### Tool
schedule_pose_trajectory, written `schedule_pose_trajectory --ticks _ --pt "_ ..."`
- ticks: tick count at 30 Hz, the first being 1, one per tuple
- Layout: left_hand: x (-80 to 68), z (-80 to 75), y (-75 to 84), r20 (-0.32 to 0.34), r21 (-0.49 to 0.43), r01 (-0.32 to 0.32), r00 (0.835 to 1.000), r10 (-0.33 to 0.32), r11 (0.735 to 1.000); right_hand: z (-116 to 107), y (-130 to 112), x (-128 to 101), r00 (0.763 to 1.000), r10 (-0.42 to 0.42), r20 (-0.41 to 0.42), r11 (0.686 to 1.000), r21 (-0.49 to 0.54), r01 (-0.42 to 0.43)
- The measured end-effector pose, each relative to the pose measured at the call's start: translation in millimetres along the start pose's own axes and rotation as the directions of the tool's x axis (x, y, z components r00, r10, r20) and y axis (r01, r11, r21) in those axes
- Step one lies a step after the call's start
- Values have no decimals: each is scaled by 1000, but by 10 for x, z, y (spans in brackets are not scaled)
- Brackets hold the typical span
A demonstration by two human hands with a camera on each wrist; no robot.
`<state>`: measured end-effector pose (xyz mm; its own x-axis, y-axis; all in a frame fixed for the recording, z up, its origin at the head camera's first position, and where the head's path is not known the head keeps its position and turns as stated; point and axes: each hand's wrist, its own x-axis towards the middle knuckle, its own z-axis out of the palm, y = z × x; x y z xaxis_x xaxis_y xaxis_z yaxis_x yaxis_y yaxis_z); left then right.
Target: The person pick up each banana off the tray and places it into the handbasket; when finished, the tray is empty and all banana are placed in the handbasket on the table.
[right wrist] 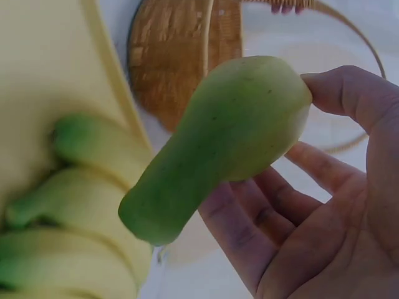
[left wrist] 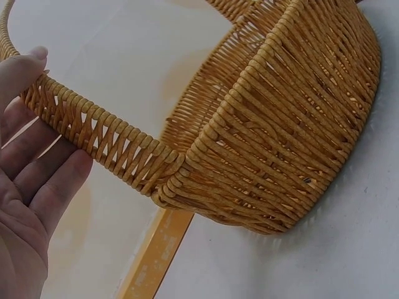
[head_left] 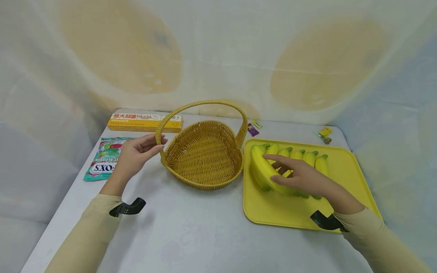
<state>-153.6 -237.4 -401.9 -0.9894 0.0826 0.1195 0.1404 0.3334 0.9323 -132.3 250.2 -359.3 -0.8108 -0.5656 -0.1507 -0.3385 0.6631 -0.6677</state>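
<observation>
My left hand (head_left: 136,153) holds the left side of a wicker basket's arched handle (head_left: 159,131) between thumb and fingers. The heart-shaped woven basket (head_left: 206,185) stands on the table with bare wicker showing inside. To its right, my right hand (head_left: 302,174) grips a yellow banana (head_left: 261,165) by thumb and fingertips. Seen from the right wrist, the banana's green end (right wrist: 181,168) points toward the camera, raised over the others. Several more bananas (head_left: 321,163) lie side by side on a yellow tray (head_left: 345,182), partly hidden behind the held banana and my hand.
Behind the left hand lie a yellow pasta box (head_left: 143,124) and a green candy bag (head_left: 106,161). Small purple (head_left: 253,130) and yellow (head_left: 257,124) wrapped sweets lie behind the tray, with another yellow sweet (head_left: 326,131) farther right. Draped fabric walls (head_left: 218,57) surround the white table (head_left: 191,227).
</observation>
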Motion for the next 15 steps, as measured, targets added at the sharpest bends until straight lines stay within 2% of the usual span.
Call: schedule_pose_trajectory --ticks 7,15 --pt "1 -10 8 3 11 -19 1000 19 1000 99 -219 357 995 -82 51 997 -9 83" --pt "4 3 9 3 -6 -37 999 37 999 165 -483 913 989 -88 120 996 30 85"
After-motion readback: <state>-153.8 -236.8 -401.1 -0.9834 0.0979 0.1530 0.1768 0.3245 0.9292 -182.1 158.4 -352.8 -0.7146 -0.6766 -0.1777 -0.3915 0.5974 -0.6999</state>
